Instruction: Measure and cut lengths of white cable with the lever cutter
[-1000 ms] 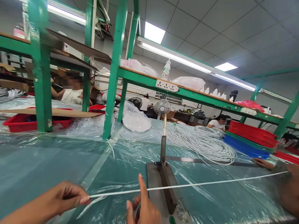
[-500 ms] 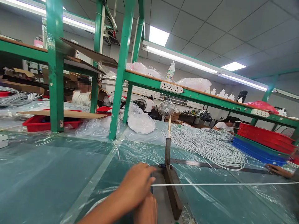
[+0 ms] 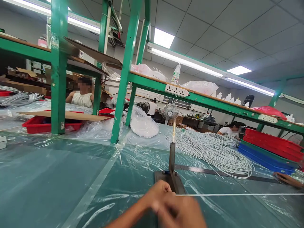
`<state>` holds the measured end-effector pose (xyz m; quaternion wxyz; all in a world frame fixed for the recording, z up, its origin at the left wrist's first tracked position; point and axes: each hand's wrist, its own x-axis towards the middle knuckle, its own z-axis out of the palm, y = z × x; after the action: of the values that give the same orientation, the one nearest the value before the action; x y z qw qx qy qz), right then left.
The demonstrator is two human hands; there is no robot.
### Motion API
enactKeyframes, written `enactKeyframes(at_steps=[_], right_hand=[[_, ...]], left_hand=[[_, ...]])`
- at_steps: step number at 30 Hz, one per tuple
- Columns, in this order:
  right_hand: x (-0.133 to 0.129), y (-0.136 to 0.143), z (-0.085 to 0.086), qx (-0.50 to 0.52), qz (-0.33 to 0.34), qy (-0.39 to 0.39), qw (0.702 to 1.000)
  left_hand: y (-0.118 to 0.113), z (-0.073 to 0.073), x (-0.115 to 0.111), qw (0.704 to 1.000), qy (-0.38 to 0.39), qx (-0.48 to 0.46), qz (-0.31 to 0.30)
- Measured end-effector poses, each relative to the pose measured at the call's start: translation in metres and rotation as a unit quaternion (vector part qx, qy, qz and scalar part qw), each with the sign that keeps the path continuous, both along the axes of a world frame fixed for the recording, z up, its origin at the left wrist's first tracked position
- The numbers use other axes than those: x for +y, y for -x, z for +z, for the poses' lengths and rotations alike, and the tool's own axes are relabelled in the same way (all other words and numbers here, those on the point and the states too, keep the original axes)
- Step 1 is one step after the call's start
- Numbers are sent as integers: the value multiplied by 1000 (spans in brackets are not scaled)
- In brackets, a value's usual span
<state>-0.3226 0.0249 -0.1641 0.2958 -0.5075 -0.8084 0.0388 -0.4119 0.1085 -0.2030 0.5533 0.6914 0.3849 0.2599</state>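
Note:
My left hand is closed, with its fingers pinched at the end of a thin white cable. The cable runs from there almost level to the right edge of the view. Close in front, my right hand is smeared by motion; its fingers look bent, and what they hold, if anything, does not show. Both hands are over the near part of a metal lever cutter, hiding much of its base and arm. The cutter stands on the plastic-covered green table.
A metal ruler lies behind the cable, with a co-worker's hand at its right end. Beyond are coiled white cables and stacked red and blue trays. A green shelf post rises from the table; a red tray sits left.
Both my hands have moved right, onto the cutter's near part, and my right hand has come up in front of my left. The cutter's arm, visible before, is now largely covered.

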Motion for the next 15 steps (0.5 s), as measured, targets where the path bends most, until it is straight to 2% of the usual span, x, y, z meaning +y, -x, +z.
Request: enactKeyframes(at_steps=[2, 3, 5, 6, 8, 10, 12, 15], right_hand=[[42, -24, 51, 58, -61, -3, 996], [70, -34, 72, 68, -116, -28, 990], [132, -50, 101, 91, -186, -46, 977], [162, -55, 109, 136, -215, -5, 967], [214, -60, 115, 194, -232, 60, 951], [249, -58, 113, 256, -224, 122, 932], [270, -52, 109, 322, -199, 173, 909], [281, -41, 106, 406, -152, 225, 872]], left_hand=[[-2, -3, -2, 1000, -11, 4, 29], [-3, -3, -4, 998, -17, 17, 52], [-5, -4, -7, 994, -19, 51, 95], [-7, -6, -8, 992, -17, 64, 110], [-10, -12, -5, 989, -3, 82, 124], [-13, -24, 4, 988, 18, 89, 125], [-17, -39, 15, 988, 30, 85, 129], [-18, -55, 25, 985, 27, 78, 153]])
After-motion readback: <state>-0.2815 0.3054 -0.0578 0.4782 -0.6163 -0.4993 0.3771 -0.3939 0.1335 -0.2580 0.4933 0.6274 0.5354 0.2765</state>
